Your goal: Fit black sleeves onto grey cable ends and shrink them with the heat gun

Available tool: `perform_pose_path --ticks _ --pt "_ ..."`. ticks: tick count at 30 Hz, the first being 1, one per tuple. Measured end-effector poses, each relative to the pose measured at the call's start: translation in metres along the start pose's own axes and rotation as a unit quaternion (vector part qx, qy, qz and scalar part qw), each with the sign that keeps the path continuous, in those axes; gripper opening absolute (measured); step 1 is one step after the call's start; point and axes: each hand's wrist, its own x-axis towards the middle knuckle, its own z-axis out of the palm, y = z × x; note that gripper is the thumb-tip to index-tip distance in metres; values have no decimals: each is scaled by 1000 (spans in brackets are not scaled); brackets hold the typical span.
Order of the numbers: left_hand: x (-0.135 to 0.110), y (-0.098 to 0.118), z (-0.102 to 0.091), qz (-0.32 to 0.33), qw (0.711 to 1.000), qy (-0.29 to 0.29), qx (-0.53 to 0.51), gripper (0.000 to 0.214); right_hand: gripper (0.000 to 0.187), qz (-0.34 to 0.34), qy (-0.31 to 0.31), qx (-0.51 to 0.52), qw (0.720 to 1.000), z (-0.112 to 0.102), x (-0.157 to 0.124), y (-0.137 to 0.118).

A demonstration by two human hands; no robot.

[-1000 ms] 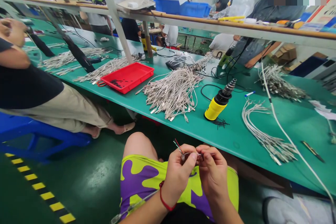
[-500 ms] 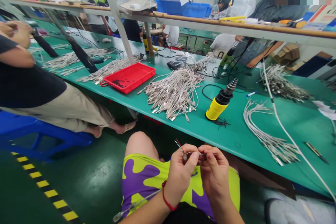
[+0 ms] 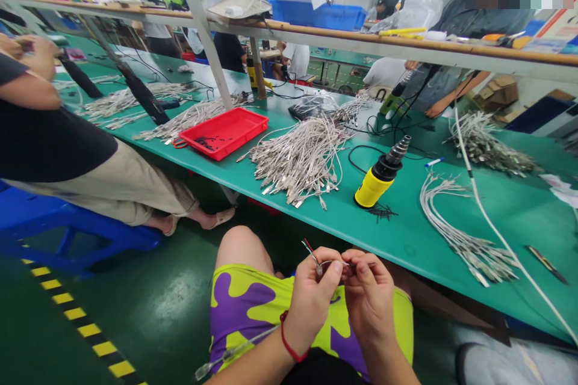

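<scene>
Over my lap, my left hand (image 3: 316, 286) pinches the stripped end of a white USB cable (image 3: 253, 340). Thin red and pale wires (image 3: 309, 246) stick up past its fingers, and the cable's connector end trails by my left forearm. My right hand (image 3: 369, 289) touches the left one, thumb and fingertips closed on a fine wire of the same cable; a small dark piece shows at its fingertips, partly hidden. On the bench beyond stand a yellow heat gun (image 3: 378, 177), nozzle up, and small black tubes (image 3: 382, 212) beside it.
A large pile of white cables (image 3: 298, 162) lies at the bench's middle, with a red tray (image 3: 224, 133) to its left. A smaller cable bundle (image 3: 465, 234), a pen-like tool (image 3: 546, 263) and a hanging white cord (image 3: 478, 192) are rightward. A co-worker (image 3: 58, 126) stands at left.
Both hands hold almost the same pose on the cable. The whole view has shifted very slightly; nothing was taken up or let go.
</scene>
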Motion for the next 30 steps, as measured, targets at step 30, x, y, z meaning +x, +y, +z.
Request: perform_pose_path --ticks 30 --pt "-11 3 2 62 991 12 116 19 20 -13 74 5 997 5 -7 3"
